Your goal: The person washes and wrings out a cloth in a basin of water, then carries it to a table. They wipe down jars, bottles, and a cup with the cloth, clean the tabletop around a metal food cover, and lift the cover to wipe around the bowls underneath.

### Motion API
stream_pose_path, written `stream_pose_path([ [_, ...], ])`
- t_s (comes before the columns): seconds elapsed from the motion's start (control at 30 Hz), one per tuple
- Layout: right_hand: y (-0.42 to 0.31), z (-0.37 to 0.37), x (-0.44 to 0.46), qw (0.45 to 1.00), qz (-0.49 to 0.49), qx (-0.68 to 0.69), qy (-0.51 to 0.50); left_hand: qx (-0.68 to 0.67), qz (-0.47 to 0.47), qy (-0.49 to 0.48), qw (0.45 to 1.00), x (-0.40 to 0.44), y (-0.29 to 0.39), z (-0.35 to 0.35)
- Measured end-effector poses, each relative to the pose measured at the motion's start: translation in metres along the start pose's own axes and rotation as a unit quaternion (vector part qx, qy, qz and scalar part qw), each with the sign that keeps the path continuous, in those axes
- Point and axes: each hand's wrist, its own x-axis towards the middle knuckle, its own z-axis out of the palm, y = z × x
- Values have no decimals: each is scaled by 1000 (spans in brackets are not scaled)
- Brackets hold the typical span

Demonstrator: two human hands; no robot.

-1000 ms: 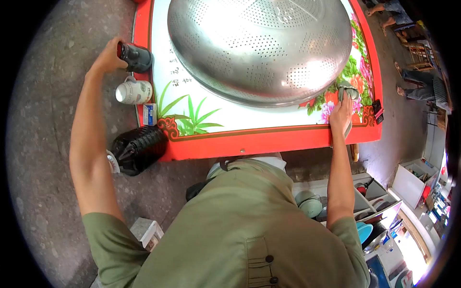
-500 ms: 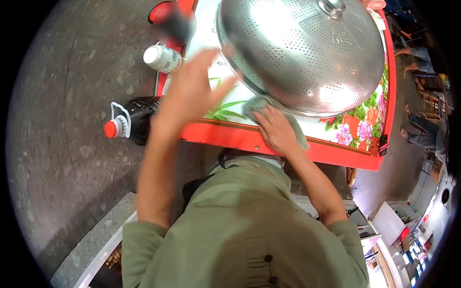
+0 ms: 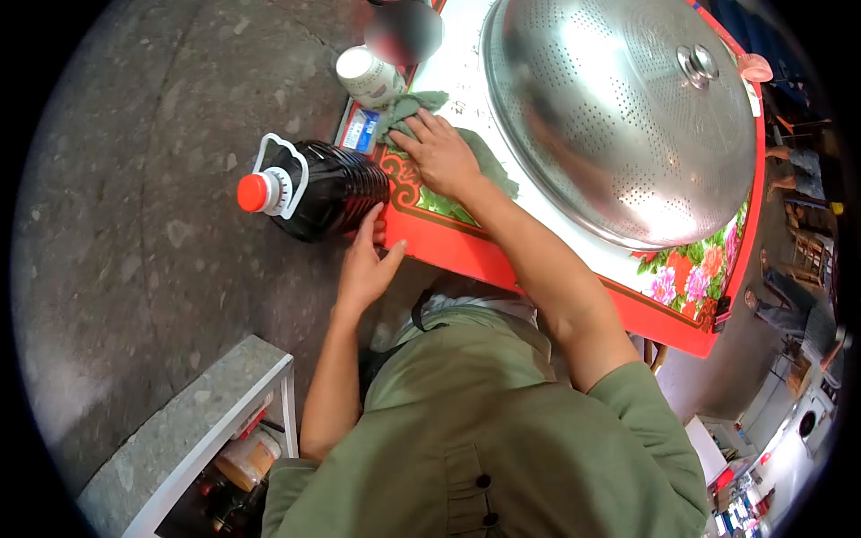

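Note:
My right hand [image 3: 439, 154] lies spread on a grey-green cloth [image 3: 491, 164] at the left end of the red-edged table [image 3: 475, 255]. At the table's near left corner is my left hand [image 3: 366, 267], fingers apart, close beside a large dark bottle [image 3: 327, 193] with a red cap and white handle. A blue and white box [image 3: 361, 131] sits between the bottle and a patterned white cup [image 3: 369, 79], just left of the cloth. The big perforated metal dome [image 3: 619, 125] covers much of the tabletop.
Beyond the cup is a dark round container [image 3: 404, 32], partly blurred. A pink item [image 3: 754, 67] sits at the far right edge, and a black clip [image 3: 722, 314] at the near right corner. A stone-topped shelf [image 3: 197, 426] holds jars at lower left. People's legs show at right.
My right hand and the cloth have moved left from the flowered right corner, past the dome's front edge. My left hand has let go of the dark container and come down beside the bottle.

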Motion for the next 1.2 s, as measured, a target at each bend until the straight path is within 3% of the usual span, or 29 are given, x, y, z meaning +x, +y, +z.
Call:
stream_pose_path([
  [0.07, -4, 2, 5, 999, -22, 22, 4, 63, 48, 20, 997, -1, 0, 5],
  [0.2, 4, 3, 4, 999, -46, 20, 2, 84, 50, 3, 995, 21, -11, 18],
  [0.27, 3, -1, -21, 998, -34, 45, 1, -35, 12, 11, 999, 31, -17, 23],
  [0.43, -17, -28, -117, 997, -58, 43, -32, -119, 34, 43, 991, 52, -18, 34],
  [0.57, -19, -30, -143, 995, 20, 89, -43, -59, 29, 46, 997, 54, -7, 27],
  [0.63, -12, -52, -110, 992, 96, 80, 23, -76, 55, 29, 995, 51, -11, 25],
  [0.67, -1, -49, -90, 982, 106, 86, 129, -74, 54, 30, 995, 47, -10, 24],
  [0.7, 6, -57, -69, 974, 133, 61, 172, -57, 56, 10, 997, 41, -8, 22],
  [0.8, 29, -24, -56, 976, 166, 25, 135, -52, 45, -22, 997, 25, -2, 18],
  [0.87, 23, -12, -70, 982, 116, 32, 144, -103, 31, -12, 994, 20, -1, 24],
  [1.0, -23, -4, -111, 977, 19, 184, 103, -116, -4, -31, 993, 9, -15, 22],
  [1.1, -60, 7, -121, 975, -10, 210, 66, -125, -37, -74, 989, -17, -55, 31],
  [1.2, -96, 23, -113, 960, -109, 259, 12, -159, -97, -95, 978, -51, -101, 37],
])
